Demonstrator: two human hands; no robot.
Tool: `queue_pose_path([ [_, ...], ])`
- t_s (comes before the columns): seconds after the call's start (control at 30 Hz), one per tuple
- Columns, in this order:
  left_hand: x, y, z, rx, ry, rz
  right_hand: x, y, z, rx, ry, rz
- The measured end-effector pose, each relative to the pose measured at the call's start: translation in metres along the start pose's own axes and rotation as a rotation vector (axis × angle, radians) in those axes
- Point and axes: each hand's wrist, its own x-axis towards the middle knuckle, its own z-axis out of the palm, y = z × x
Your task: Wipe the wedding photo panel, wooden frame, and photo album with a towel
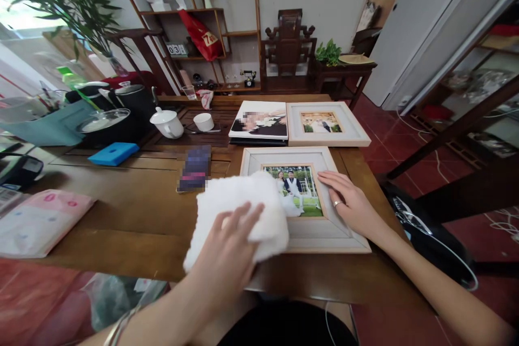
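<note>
A picture frame with a pale, wide border lies on the wooden table, holding a photo of a couple on a lawn. My left hand is on a fluffy white towel, gripping it and slightly blurred. The towel covers the left part of the frame and some of the photo. On the frame's right border rests my right hand, fingers stretched out flat and wearing a ring. Just behind lie a second framed photo and a photo panel.
Left of the frame is a dark blue packet, partly pixelated. A blue block, white lidded cup, small white cup and pink-and-white package stand further left. A black bag sits beyond the table's right edge.
</note>
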Motion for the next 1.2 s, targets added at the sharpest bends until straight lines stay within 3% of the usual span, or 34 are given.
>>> queue_pose_path([
  [0.07, -0.014, 0.015, -0.003, -0.028, 0.034, 0.019, 0.000, 0.000, 0.000, -0.004, 0.005, 0.002],
  [0.13, -0.012, 0.014, -0.002, -0.039, 0.056, 0.011, 0.000, 0.000, 0.000, -0.009, 0.005, -0.002],
  [0.3, 0.045, -0.036, 0.015, -0.052, 0.052, -0.043, -0.001, 0.002, -0.001, -0.026, -0.018, -0.035],
  [0.43, 0.095, -0.075, 0.026, 0.005, 0.152, -0.070, 0.000, 0.005, -0.001, -0.017, -0.012, -0.044],
  [0.57, 0.116, -0.091, 0.024, 0.056, 0.070, 0.002, 0.000, 0.007, -0.001, -0.012, -0.015, -0.044],
  [0.7, 0.103, -0.080, 0.012, 0.049, -0.052, 0.039, 0.000, 0.008, -0.001, -0.012, -0.033, -0.047],
  [0.83, 0.057, -0.036, -0.011, 0.007, -0.191, 0.076, -0.001, 0.008, -0.001, -0.007, -0.033, -0.045],
  [1.0, 0.000, 0.015, -0.036, -0.116, -0.228, 0.195, -0.001, 0.007, 0.000, -0.008, -0.026, -0.037],
  [1.1, -0.004, 0.013, -0.027, -0.136, -0.176, 0.182, -0.001, 0.005, -0.001, -0.012, -0.026, -0.032],
  [1.2, 0.016, -0.012, -0.006, -0.093, -0.122, 0.099, -0.001, 0.004, -0.001, -0.009, -0.019, -0.033],
])
